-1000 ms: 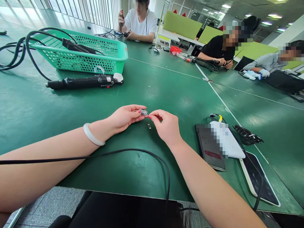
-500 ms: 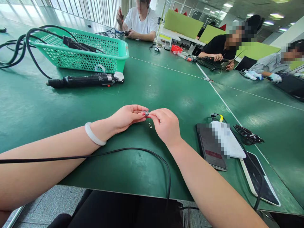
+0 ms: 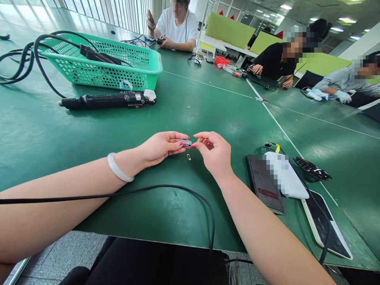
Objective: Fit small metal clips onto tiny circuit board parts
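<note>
Between the thumb and fingers of my left hand [image 3: 162,147] is a small grey piece that looks like a circuit board [image 3: 187,143], its end pointing right. My right hand [image 3: 216,152] is just to the right of it, thumb and index finger parted with nothing visible between them. The right thumb tip is close to the board's end; whether they touch I cannot tell. On the table just below the fingertips lies a tiny pale rectangular frame [image 3: 189,157].
A green mesh basket [image 3: 103,73] with cables stands at the back left, a black electric screwdriver [image 3: 107,101] before it. Phones [image 3: 265,186], a white pixelated object [image 3: 286,176] and dark glasses [image 3: 311,169] lie right. A black cable [image 3: 166,186] crosses in front. Several people sit beyond.
The board turned in my left hand and more of its face shows now. My right thumb and index finger, pinched against its end before, have parted and drawn slightly right.
</note>
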### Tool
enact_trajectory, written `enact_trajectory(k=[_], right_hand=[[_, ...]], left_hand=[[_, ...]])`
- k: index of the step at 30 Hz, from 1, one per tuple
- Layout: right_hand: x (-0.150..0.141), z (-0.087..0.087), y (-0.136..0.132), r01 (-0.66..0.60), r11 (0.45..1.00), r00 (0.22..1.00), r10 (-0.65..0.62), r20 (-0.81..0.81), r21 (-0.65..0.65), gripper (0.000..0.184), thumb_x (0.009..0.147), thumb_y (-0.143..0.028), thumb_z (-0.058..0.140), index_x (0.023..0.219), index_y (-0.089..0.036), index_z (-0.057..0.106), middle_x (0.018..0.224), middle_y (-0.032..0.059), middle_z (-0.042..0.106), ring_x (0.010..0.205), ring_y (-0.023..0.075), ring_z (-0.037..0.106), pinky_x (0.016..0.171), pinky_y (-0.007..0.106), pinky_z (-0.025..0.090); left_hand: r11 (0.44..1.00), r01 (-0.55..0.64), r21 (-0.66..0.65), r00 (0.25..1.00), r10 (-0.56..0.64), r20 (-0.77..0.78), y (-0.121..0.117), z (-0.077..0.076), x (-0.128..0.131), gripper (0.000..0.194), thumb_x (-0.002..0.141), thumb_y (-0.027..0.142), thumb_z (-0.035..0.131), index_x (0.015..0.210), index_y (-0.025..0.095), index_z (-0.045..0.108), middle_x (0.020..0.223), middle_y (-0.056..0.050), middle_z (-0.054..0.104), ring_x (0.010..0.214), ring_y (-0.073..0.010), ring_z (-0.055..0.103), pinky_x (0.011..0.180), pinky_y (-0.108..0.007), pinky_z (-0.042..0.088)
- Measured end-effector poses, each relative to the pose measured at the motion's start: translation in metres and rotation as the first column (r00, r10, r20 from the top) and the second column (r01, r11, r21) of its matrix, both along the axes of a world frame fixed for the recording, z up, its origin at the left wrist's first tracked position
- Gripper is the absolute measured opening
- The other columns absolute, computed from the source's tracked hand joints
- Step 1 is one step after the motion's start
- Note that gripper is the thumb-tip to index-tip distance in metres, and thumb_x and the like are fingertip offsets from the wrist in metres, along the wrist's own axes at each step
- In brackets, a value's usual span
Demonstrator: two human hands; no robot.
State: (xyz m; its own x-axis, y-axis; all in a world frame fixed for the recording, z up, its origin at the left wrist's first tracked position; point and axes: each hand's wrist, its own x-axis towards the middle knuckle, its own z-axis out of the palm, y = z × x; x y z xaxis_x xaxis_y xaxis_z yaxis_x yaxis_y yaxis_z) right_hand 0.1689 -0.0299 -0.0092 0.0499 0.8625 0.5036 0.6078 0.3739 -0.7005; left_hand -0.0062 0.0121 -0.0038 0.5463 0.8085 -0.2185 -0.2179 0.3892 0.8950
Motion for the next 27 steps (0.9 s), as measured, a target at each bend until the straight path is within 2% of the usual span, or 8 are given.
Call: enact_trajectory(k=[3,7,10,13,16,21,27], right_hand=[[0.009,0.001,0.001,0.029,0.996,0.999,-0.031,-0.031,-0.088,0.010,0.077,-0.024,0.061,0.086,-0.022,0.067,0.075,-0.0009,0.063,0.062,0.0112,0.051,0.065,0.027,0.045],[0.012,0.003,-0.001,-0.001,0.948,0.983,0.060,0.175,-0.319,0.016,0.069,-0.031,0.071,0.082,-0.022,0.070,0.074,-0.0008,0.062,0.061,0.0114,0.049,0.062,0.028,0.042],[0.008,0.001,-0.001,-0.003,0.916,0.945,0.134,0.297,-0.402,0.020,0.068,-0.032,0.072,0.085,-0.023,0.070,0.077,-0.0001,0.061,0.065,0.0120,0.050,0.061,0.027,0.040],[0.005,-0.001,0.000,-0.012,0.912,0.924,0.166,0.345,-0.409,0.007,0.075,-0.024,0.064,0.080,-0.022,0.070,0.076,-0.0001,0.060,0.067,0.0115,0.051,0.063,0.026,0.039],[0.006,-0.002,0.001,-0.031,0.915,0.913,0.189,0.361,-0.401,0.011,0.078,-0.017,0.059,0.075,-0.022,0.069,0.075,-0.0005,0.060,0.068,0.0109,0.051,0.063,0.025,0.037],[0.011,-0.001,0.001,-0.027,0.927,0.913,0.175,0.369,-0.373,0.015,0.081,-0.018,0.055,0.073,-0.021,0.068,0.077,-0.0008,0.061,0.070,0.0107,0.052,0.064,0.025,0.038],[0.017,0.002,0.001,-0.020,0.919,0.895,0.193,0.403,-0.394,0.017,0.078,-0.015,0.058,0.087,-0.024,0.070,0.083,-0.0005,0.063,0.072,0.0114,0.053,0.063,0.025,0.039]], left_hand=[[0.999,-0.029,-0.026,0.999,0.029,-0.017,0.000,0.000,0.001,0.018,0.079,0.002,0.057,0.092,0.011,0.065,0.093,-0.008,0.069,0.091,-0.0144,0.066,0.087,-0.027,0.051],[0.996,-0.071,-0.058,0.997,0.069,-0.038,0.000,0.001,0.001,0.017,0.079,0.001,0.057,0.092,0.010,0.065,0.091,-0.008,0.070,0.087,-0.0125,0.066,0.090,-0.027,0.050],[0.995,-0.080,-0.065,0.996,0.077,-0.048,0.001,0.000,0.001,0.017,0.079,0.002,0.058,0.093,0.010,0.065,0.091,-0.008,0.070,0.086,-0.0118,0.066,0.094,-0.028,0.048],[0.996,-0.072,-0.058,0.996,0.069,-0.055,0.001,-0.001,0.001,0.017,0.080,0.003,0.058,0.093,0.010,0.064,0.091,-0.008,0.070,0.088,-0.0127,0.066,0.095,-0.029,0.048],[0.997,-0.067,-0.050,0.995,0.063,-0.076,0.000,-0.001,0.001,0.016,0.080,0.004,0.058,0.093,0.011,0.064,0.090,-0.007,0.070,0.088,-0.0131,0.066,0.094,-0.030,0.048],[0.998,-0.061,-0.026,0.991,0.057,-0.122,-0.001,0.000,0.002,0.017,0.079,0.003,0.059,0.093,0.011,0.063,0.090,-0.007,0.070,0.089,-0.0128,0.066,0.095,-0.031,0.048],[0.999,-0.047,-0.010,0.990,0.045,-0.135,-0.001,0.000,0.002,0.018,0.079,0.003,0.059,0.095,0.011,0.062,0.091,-0.007,0.070,0.091,-0.0127,0.066,0.095,-0.031,0.047]])
